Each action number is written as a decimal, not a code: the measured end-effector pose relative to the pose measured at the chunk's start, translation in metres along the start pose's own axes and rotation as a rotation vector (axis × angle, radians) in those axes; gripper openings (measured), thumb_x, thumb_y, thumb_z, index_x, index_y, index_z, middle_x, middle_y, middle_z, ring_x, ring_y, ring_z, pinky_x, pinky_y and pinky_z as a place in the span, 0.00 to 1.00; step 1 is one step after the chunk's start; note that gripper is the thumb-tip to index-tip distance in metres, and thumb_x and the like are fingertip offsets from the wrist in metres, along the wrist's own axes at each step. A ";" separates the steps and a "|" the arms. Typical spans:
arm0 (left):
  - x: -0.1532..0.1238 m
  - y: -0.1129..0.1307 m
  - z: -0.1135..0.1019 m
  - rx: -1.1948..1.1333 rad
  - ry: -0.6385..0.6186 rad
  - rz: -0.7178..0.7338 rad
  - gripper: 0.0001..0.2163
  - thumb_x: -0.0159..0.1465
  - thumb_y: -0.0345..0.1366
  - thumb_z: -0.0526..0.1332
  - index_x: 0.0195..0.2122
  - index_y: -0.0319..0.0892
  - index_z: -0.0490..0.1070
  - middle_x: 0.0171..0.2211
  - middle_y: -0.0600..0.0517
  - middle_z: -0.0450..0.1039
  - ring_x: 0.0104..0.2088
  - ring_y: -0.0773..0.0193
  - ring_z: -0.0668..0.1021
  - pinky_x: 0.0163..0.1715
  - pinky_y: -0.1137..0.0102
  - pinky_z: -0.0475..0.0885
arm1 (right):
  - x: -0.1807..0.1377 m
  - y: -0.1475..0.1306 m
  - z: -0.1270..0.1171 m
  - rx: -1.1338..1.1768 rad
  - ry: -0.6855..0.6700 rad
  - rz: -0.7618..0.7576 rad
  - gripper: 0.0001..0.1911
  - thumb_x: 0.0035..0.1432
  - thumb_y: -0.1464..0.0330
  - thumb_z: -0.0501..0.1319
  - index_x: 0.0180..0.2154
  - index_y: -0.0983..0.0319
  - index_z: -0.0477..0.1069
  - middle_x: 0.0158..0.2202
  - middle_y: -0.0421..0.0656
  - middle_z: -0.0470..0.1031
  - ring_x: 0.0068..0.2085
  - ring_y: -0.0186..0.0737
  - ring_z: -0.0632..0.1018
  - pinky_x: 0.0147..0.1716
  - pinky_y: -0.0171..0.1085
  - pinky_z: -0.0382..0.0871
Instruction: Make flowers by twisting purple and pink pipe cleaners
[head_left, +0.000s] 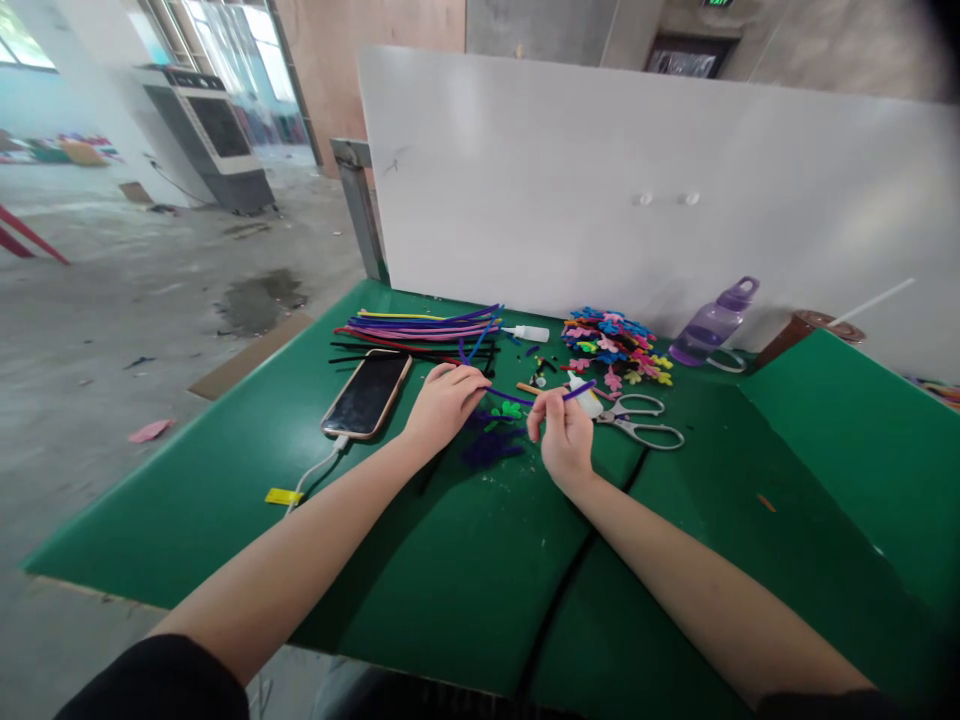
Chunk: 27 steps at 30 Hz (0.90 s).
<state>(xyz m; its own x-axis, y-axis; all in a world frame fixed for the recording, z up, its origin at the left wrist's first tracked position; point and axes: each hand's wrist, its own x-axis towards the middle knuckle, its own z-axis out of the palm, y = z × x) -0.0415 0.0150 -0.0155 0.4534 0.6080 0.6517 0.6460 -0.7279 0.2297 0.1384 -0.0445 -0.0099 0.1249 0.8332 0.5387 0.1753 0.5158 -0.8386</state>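
Note:
A purple pipe cleaner point(510, 397) stretches between my two hands above the green table. My left hand point(448, 400) pinches it at one end, where a bent blue-purple length sticks up past the fingers. My right hand point(564, 437) grips it farther along, and its free tip pokes out to the right. Beneath lie a green pipe-cleaner shape point(507, 411) and a patch of dark purple fuzz point(491, 447). Just behind my right hand are a white glue bottle point(585, 396) and scissors point(646, 420) with grey handles.
Behind my left hand lies a bundle of coloured pipe cleaners point(420, 326), beside a second small white bottle point(531, 333). A phone point(367, 394) on a cable lies left. Colourful flower shapes point(611, 342), a purple water bottle point(709, 325) and a drink cup point(806, 332) stand toward the white panel point(525, 180).

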 end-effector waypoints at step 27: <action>-0.006 0.036 -0.002 -0.079 -0.016 0.367 0.09 0.63 0.34 0.56 0.44 0.42 0.69 0.46 0.47 0.72 0.45 0.63 0.74 0.47 0.66 0.68 | 0.008 0.014 0.003 -0.118 -0.118 0.166 0.17 0.62 0.58 0.47 0.36 0.60 0.70 0.35 0.44 0.75 0.39 0.38 0.76 0.40 0.37 0.71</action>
<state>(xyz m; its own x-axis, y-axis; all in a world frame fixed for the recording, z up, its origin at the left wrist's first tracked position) -0.0220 -0.0156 -0.0091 0.6557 0.3065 0.6900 0.3894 -0.9202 0.0387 0.1393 -0.0299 -0.0173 0.0478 0.9257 0.3752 0.2760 0.3488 -0.8957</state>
